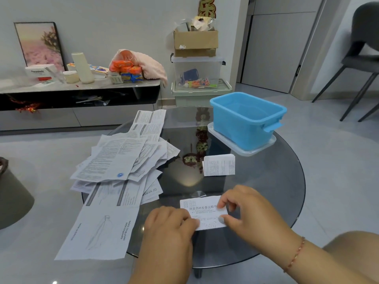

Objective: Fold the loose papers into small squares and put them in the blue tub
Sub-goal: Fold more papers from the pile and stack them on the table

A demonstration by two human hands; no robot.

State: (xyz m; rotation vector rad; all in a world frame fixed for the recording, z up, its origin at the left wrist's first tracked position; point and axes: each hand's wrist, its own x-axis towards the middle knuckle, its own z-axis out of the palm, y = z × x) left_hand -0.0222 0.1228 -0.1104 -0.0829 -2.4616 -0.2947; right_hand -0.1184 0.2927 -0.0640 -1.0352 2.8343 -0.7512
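Glass table (266, 191): folded paper (205, 212) btwn both hands, L (170, 224) & R (246, 210) pinching its edges.

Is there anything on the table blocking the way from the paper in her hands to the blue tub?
Only one thing lies between: an already folded paper on the glass table, between the held paper and the blue tub. It lies flat, so lifting over it should be easy.
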